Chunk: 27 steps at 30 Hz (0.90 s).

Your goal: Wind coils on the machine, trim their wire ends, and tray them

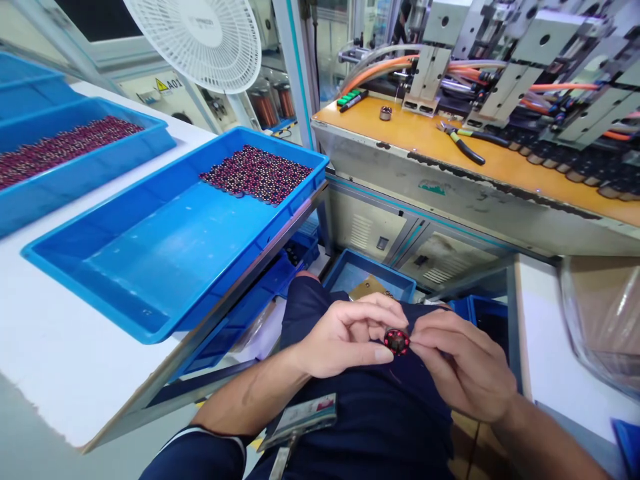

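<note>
A small round part (pixel 397 341), dark with red spots around its ring, is held above my lap. My left hand (pixel 350 333) grips it from the left between thumb and fingers. On its other side, the pinched thumb and fingertips of my right hand (pixel 463 357) meet the part's right edge; whether they hold a thin wire or anything else there is too small to tell. To the left, a blue tray (pixel 165 233) on the white table holds many similar small dark and red parts (pixel 260 175) at its far end.
Another blue tray (pixel 85 160) of red parts stands at the far left. A white fan (pixel 200 37) is behind. Pliers (pixel 465 143), a marker (pixel 354 101) and a single part (pixel 385 113) lie on the orange machine bench (pixel 400 137). A blue bin (pixel 380 270) sits below.
</note>
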### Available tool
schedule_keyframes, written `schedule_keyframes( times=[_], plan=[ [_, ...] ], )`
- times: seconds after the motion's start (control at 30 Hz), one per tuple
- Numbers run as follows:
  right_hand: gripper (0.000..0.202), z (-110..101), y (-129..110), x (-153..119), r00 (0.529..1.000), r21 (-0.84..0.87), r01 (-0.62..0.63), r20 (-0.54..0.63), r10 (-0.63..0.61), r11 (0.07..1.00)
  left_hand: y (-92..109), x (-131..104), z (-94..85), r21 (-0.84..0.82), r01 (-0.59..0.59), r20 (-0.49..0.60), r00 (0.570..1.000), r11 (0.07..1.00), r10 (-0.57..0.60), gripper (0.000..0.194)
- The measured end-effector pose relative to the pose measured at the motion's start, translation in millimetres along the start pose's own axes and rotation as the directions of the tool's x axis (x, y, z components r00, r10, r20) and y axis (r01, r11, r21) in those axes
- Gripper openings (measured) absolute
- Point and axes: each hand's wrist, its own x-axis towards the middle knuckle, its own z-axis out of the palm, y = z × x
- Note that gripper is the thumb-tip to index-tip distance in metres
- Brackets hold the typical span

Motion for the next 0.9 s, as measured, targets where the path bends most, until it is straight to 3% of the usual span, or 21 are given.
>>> schedule_keyframes(
  times=[0.1, 0.17, 0.23, 0.43, 0.57, 0.77, 0.9],
  plan=[
    [0.011, 4, 0, -4, 0.998, -0.054, 0.023, -0.054, -0.026, 0.998, 1, -1, -1.3, -0.058, 0.182, 0.021, 0.983, 0.982, -0.181, 0.046],
    [0.012, 4, 0, -5, 0.998, -0.074, 0.027, -0.062, -0.032, 0.997, 3, -2, -2.9, -0.041, 0.298, 0.055, 0.954, 0.954, -0.296, 0.042],
    [0.012, 3, -1, -5, 0.997, -0.083, 0.027, -0.072, -0.033, 0.996, 6, -3, -3.7, 0.026, 0.332, 0.049, 0.942, 0.943, -0.333, 0.034],
    [0.011, 5, -5, -9, 0.995, -0.132, -0.022, -0.104, 0.009, 0.991, 5, -5, 1.6, 0.252, 0.191, -0.073, 0.981, 0.949, -0.178, 0.025],
    [0.011, 8, -7, -11, 0.989, -0.16, -0.074, -0.139, 0.052, 0.984, 2, -7, 5.9, 0.24, 0.135, -0.115, 0.987, 0.961, -0.11, 0.023],
    [0.015, 14, -4, -14, 0.977, -0.094, -0.137, -0.175, 0.119, 0.986, 1, -6, 2.7, 0.265, -0.032, -0.07, 0.996, 0.964, 0.052, 0.015],
    [0.018, 11, -4, -20, 0.978, -0.109, -0.152, -0.162, 0.134, 0.982, 1, -4, 0.6, 0.199, -0.147, -0.068, 0.984, 0.969, 0.163, 0.024]
  ],
)
